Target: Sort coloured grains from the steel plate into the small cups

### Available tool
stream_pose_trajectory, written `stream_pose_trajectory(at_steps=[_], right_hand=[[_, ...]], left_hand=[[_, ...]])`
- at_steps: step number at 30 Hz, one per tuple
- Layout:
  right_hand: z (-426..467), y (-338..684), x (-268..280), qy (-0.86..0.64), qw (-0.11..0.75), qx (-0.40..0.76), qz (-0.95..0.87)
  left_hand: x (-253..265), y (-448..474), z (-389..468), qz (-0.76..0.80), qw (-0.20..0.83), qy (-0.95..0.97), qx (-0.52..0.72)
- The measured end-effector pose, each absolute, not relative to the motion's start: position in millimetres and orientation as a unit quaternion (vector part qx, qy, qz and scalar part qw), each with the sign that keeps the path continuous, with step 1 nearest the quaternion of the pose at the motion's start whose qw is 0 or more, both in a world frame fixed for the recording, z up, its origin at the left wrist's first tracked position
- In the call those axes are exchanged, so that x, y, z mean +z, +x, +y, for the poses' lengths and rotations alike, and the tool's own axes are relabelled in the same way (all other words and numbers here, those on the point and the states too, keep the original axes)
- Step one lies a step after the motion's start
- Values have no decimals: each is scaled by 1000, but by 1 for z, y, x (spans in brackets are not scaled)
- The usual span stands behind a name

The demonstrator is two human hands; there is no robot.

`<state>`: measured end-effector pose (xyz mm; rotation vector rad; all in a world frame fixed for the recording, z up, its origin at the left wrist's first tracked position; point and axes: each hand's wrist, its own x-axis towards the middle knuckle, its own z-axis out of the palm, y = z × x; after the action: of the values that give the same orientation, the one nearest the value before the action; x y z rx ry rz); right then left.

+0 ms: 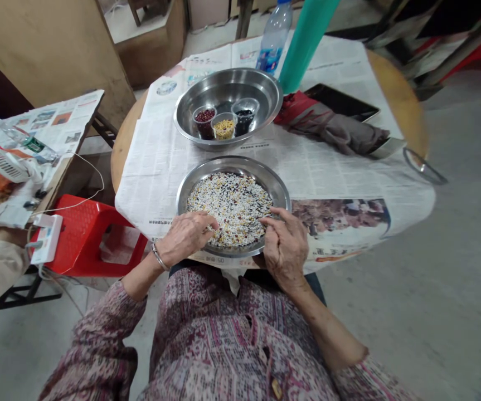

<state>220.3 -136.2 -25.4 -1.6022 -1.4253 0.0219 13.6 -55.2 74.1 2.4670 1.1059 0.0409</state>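
Note:
A shallow steel basin (234, 160) in front of me holds a layer of white grains mixed with yellow, dark red and black ones. Over its left front rim reaches my left hand (186, 236), a bangle at the wrist; its fingers are bent and drawn together near the grains. On the right side, my right hand (285, 244) lies over the rim with thumb and forefinger curled towards each other. Anything pinched in either hand is too small to make out. Behind stands a larger steel basin (261, 125) with cups of dark red beans (204, 115), yellow kernels (224, 129) and black beans (244, 113).
Newspaper (148, 167) covers the round table. At the back are a plastic bottle (274, 36), a green cylinder (309, 42), a folded umbrella (332, 125) and a black tray-like object (343, 102). A red stool (85, 239) with a power strip (47, 239) stands left, near another person's leg.

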Motion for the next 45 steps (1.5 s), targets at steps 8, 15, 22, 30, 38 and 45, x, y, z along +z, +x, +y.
stream_pose_trajectory(at_steps=[8, 15, 22, 30, 38, 45], right_hand=[[-135, 221, -27, -655, 476, 0, -587], [-136, 221, -26, -661, 476, 11, -580], [-136, 220, -26, -660, 480, 15, -577], [-136, 221, -25, -657, 477, 3, -584], [-136, 221, -26, -658, 476, 4, -583], [-136, 221, -26, -664, 474, 12, -578]], left_hand=[[76, 15, -61, 418, 149, 894, -57], [76, 20, -63, 425, 148, 891, -52], [78, 22, -63, 422, 153, 892, -49], [78, 23, -63, 422, 150, 892, -57], [73, 21, -62, 415, 148, 896, -47], [72, 17, -59, 422, 224, 878, 33]])
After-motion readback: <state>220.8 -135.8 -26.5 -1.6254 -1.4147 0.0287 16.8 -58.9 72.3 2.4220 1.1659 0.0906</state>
